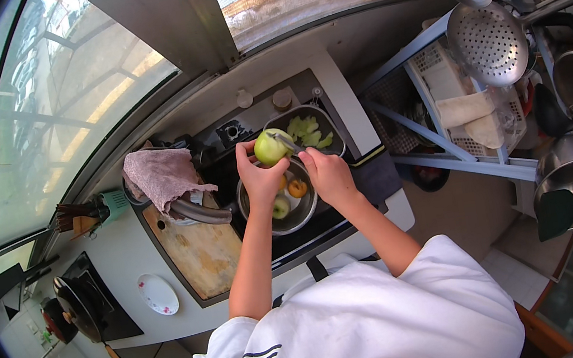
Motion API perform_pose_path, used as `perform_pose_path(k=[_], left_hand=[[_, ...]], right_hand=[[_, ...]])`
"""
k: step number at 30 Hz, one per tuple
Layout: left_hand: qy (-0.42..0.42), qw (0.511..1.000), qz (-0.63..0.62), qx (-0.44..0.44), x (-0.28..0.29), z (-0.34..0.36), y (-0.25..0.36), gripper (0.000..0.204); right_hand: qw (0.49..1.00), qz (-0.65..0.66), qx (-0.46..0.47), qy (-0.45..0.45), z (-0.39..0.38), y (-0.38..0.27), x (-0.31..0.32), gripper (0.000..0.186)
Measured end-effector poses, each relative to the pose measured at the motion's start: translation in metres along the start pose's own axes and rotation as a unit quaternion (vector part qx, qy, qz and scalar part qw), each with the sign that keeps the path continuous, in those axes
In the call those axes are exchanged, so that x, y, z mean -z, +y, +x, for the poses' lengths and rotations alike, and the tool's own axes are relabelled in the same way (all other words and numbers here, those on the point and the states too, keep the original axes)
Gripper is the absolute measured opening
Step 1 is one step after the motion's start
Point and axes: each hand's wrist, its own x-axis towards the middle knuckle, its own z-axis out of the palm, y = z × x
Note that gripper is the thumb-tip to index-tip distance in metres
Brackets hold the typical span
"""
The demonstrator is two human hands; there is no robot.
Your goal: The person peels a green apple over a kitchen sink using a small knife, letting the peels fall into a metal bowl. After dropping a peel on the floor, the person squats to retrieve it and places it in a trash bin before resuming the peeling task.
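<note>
White desk (116, 259) by window (71, 113): our left hand (263, 182) grips green fruit (267, 150), right hand (332, 175) a peeler (289, 143); we should stroke shallowly, fingertips clear.

A white countertop (111, 249) runs beneath the window, a dark sink (335, 219) set into it. A worn wooden cutting board (195, 252) lies across the sink's left end. A round steel bowl (304, 219) and a rectangular metal pan (342, 144) sit at the sink. Farther left on the counter are a white floral-rimmed plate (158, 294), a teal utensil holder (116, 203) and a black hob (118, 320) bearing a lidded pan (79, 308).
</note>
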Motion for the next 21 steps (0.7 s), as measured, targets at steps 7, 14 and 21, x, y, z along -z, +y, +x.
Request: perform_pose_path(k=[7,14,21], left_hand=[[-0.043,0.997,-0.062,0.005,-0.013,-0.011,0.004,0.060],[-0.012,0.993,-0.112,0.036,-0.005,-0.001,-0.007,0.064],[0.028,1.000,0.000,-0.010,-0.001,0.001,-0.009,0.063]], right_hand=[[0.994,-0.093,-0.056,-0.026,0.031,0.059,-0.022,0.043],[0.966,-0.168,-0.152,-0.123,0.036,0.080,0.001,0.039],[0.997,0.068,-0.008,-0.022,0.010,0.017,0.029,0.028]])
